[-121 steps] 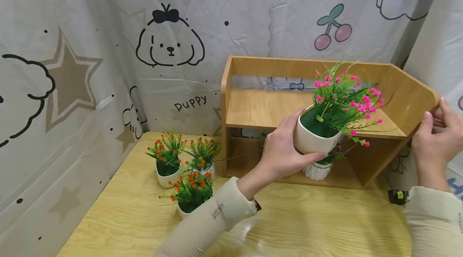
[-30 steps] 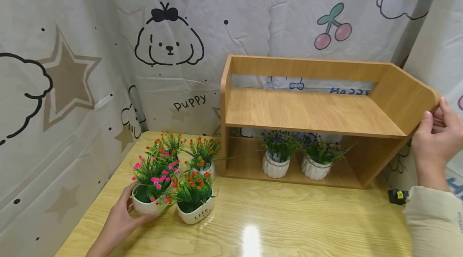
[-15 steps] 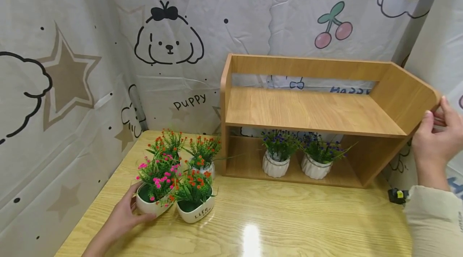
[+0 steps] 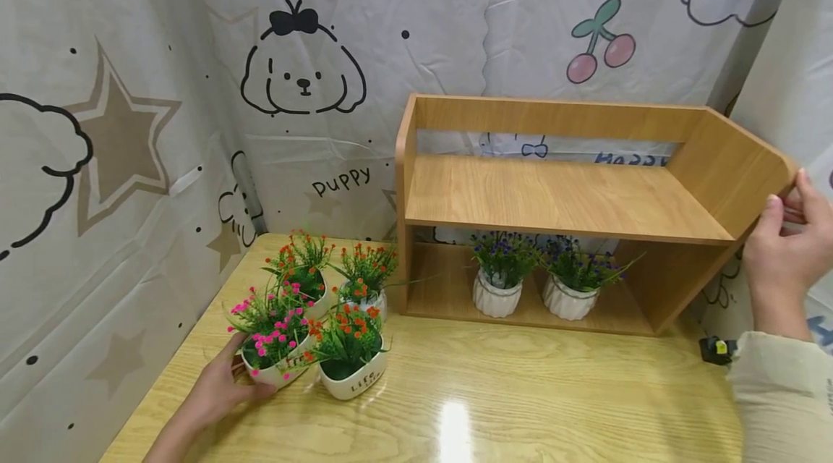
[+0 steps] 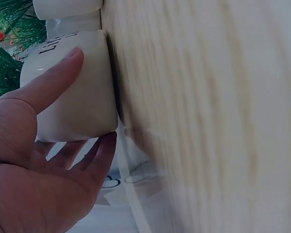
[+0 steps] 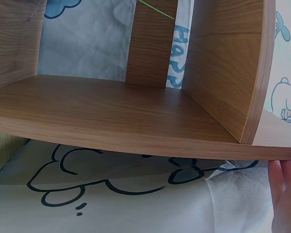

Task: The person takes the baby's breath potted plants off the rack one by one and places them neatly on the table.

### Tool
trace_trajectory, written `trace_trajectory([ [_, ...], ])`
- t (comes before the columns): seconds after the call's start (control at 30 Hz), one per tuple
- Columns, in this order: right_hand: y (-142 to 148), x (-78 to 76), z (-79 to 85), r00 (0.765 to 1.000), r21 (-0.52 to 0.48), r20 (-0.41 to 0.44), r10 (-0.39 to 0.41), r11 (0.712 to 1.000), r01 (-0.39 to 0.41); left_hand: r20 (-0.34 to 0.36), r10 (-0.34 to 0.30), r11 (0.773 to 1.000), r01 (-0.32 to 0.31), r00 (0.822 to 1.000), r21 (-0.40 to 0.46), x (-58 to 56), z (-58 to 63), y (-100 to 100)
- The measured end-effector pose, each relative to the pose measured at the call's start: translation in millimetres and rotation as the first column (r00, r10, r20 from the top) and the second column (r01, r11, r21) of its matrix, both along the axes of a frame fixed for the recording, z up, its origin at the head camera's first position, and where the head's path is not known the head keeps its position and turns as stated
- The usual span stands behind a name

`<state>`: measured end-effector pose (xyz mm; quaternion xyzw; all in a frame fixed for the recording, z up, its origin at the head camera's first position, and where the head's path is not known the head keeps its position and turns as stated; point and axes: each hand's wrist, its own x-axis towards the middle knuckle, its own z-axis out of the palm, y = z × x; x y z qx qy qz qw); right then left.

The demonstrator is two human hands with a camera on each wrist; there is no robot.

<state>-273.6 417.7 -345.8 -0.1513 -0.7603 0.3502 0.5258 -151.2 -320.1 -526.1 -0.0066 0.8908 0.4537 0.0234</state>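
A white oval pot (image 4: 276, 375) of pink flowers stands at the left of the table, dark lettering on its side. My left hand (image 4: 218, 387) grips it by its near left end. In the left wrist view the thumb lies along the pot's (image 5: 80, 102) lettered side and the fingers curl round its end, close to the tabletop. My right hand (image 4: 787, 246) pinches the front edge of the right side panel of a wooden two-tier shelf (image 4: 553, 192). In the right wrist view only part of this hand (image 6: 288, 194) shows, at the panel's edge.
Orange-flowered pots stand close to the pink one: a lettered white pot (image 4: 354, 380) at its right, two more behind. Two ribbed white pots (image 4: 497, 298) with purple flowers stand on the shelf's lower tier. A small black device (image 4: 716, 349) shows beside the right sleeve.
My left hand has brought the pink-flowered pot from in front of the shelf down to the table's left. In the last half second the pot has turned, showing its lettering. The right hand keeps its hold.
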Motion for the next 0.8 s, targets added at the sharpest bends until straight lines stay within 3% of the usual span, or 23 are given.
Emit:
trace_trajectory([
  [0.4,-0.8,-0.5,1.1,0.999,-0.053,0.040,-0.003,0.999,0.005,0.033,-0.014,0.997,0.011,0.999,0.077,-1.9,-1.6,0.7],
  [0.63,-1.1,0.4,0.6,0.998,-0.080,0.055,-0.002,0.997,0.006,0.040,-0.020,0.998,0.017,0.999,0.066,-3.1,-3.9,1.5],
  [0.8,-1.3,-1.3,0.6,1.000,-0.057,0.029,0.004,0.998,-0.002,-0.015,-0.020,0.998,0.021,1.000,0.056,6.2,2.5,-0.7],
])
